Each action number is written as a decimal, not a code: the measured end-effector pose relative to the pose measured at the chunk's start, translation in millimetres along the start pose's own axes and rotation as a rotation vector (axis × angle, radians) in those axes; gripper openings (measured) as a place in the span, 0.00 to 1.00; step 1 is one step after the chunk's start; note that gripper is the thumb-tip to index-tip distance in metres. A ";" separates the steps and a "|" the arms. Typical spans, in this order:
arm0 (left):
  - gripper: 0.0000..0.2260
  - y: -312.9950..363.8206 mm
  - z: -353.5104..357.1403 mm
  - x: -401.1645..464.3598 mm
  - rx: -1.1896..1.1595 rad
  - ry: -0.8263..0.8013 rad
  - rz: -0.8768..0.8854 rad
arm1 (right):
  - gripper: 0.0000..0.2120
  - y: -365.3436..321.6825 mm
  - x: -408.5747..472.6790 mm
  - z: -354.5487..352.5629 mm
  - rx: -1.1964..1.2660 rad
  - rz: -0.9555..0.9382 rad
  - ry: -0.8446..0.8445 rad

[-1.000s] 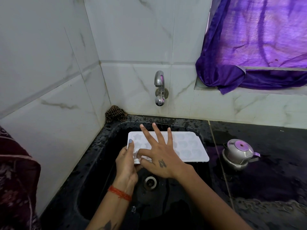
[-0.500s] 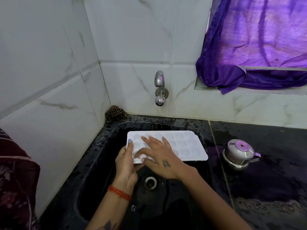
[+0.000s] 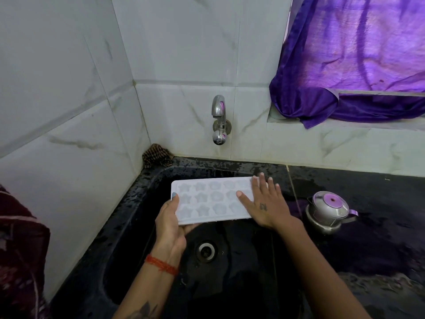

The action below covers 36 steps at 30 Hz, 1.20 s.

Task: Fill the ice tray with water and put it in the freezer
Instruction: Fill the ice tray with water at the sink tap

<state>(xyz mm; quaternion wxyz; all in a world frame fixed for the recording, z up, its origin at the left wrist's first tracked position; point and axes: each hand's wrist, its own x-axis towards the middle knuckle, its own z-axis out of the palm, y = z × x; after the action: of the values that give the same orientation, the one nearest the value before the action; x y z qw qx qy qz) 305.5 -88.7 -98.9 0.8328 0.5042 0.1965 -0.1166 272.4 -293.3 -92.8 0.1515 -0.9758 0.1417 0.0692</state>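
A white rectangular ice tray (image 3: 208, 200) is being held roughly level over the black sink (image 3: 147, 217), its long side running left to right. Three rows of moulded cavities are being shown face up, star shapes towards the left and rounder flower-like shapes further right. Whether water is lying in the cavities cannot be told. The tray's near left corner is being gripped by the left hand (image 3: 171, 223), thumb lying on the left rim and fingers underneath. Its right end is being covered by the right hand (image 3: 264, 204), laid flat with fingers spread. The tap (image 3: 219, 119) is sitting on the far wall, above and beyond the tray.
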 end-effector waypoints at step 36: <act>0.13 0.9 -3.0 14.8 -0.051 0.014 0.032 | 0.27 -34.0 -31.4 39.5 0.007 -0.565 0.126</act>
<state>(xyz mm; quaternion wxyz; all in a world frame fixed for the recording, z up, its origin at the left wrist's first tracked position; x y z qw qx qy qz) 318.4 -85.6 -106.0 0.8456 0.4869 0.1972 -0.0947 249.0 -241.7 -115.2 0.1590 -0.9784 -0.1265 -0.0369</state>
